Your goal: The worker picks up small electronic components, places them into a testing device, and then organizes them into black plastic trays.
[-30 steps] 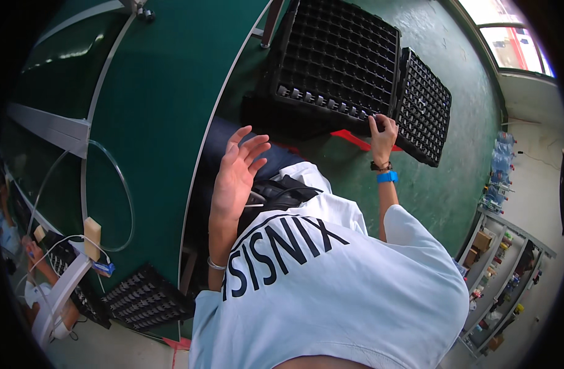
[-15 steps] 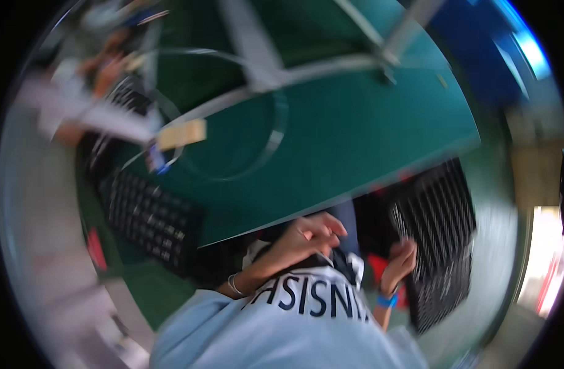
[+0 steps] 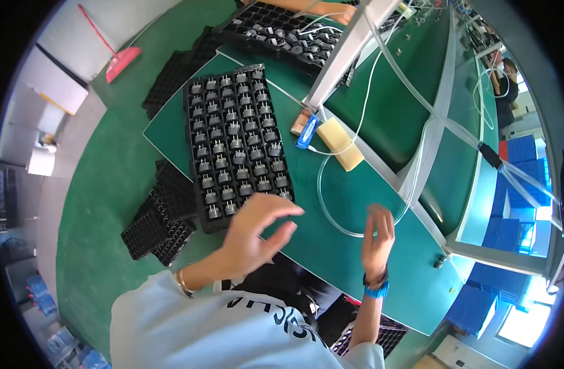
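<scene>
A black compartment tray point(image 3: 196, 147) lies on the green tabletop point(image 3: 322, 246), filled with rows of small grey plug parts point(image 3: 234, 127) whose metal pins point up. My left hand point(image 3: 254, 234) hovers at the tray's near right corner, thumb and fingers apart and nothing between them. It hides a few of the plugs there. Over the bare tabletop to the right, my right hand point(image 3: 378, 242) is held up with its fingers stretched out, also with nothing in it. A looped clear tube point(image 3: 331, 222) runs close beside that hand.
Beyond the tray lie a cream block point(image 3: 340, 144), a blue object point(image 3: 307, 131) and a brownish piece point(image 3: 300, 121). Another person's arm point(image 3: 294, 6) reaches over a second tray point(image 3: 251, 43). Grey metal bars point(image 3: 349, 58) cross the table. Black trays point(image 3: 162, 221) are piled left; a red broom point(image 3: 122, 61) stands behind.
My view has swung left, bringing the filled tray before me. Both hands have moved from near my body out over the table, and the left hand has spread its fingers.
</scene>
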A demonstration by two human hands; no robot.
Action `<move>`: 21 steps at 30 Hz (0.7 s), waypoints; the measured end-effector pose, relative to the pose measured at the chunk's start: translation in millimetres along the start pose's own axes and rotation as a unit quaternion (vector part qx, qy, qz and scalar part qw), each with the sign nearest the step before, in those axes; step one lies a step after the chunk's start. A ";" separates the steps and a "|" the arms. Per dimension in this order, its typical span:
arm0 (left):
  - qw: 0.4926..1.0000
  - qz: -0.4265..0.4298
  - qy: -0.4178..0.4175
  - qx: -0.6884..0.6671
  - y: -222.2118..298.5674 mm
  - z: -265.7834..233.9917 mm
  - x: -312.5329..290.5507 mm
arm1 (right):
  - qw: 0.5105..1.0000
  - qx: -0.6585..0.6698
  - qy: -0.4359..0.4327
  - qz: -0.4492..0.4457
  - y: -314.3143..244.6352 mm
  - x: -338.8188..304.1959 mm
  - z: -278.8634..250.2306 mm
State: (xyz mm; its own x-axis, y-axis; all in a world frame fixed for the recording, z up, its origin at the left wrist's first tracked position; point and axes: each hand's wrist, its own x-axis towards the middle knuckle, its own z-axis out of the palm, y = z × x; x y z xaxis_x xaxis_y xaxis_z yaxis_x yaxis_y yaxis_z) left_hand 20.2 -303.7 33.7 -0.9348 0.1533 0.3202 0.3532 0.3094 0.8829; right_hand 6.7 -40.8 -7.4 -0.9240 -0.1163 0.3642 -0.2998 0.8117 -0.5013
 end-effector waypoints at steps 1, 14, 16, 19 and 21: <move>0.999 -0.015 0.035 0.023 -6.1 -6.9 2.5 | 0.999 0.037 -0.010 0.036 -0.1 20.6 7.0; 0.994 0.006 0.046 0.099 -26.6 2.8 54.5 | 0.998 -0.049 -0.033 -0.002 -43.4 141.1 127.7; 0.995 0.002 0.045 0.093 -24.3 6.1 54.7 | 0.999 -0.039 -0.025 -0.002 -40.1 141.0 132.1; 0.994 -0.016 0.059 0.087 -22.5 7.2 49.7 | 0.999 -0.039 -0.014 -0.022 -39.2 142.4 132.6; 0.994 -0.040 0.065 0.081 -23.1 6.2 43.6 | 0.999 0.009 -0.033 -0.031 -38.9 138.5 131.2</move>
State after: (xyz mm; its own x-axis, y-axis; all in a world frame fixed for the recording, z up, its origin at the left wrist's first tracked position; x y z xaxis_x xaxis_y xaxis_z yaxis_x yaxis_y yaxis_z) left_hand -28.5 -298.3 25.1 -0.9533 0.0020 0.3019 0.2682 0.4646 0.8439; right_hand -140.7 -163.6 -40.4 -0.9170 -0.2046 0.3424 -0.3608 0.7915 -0.4933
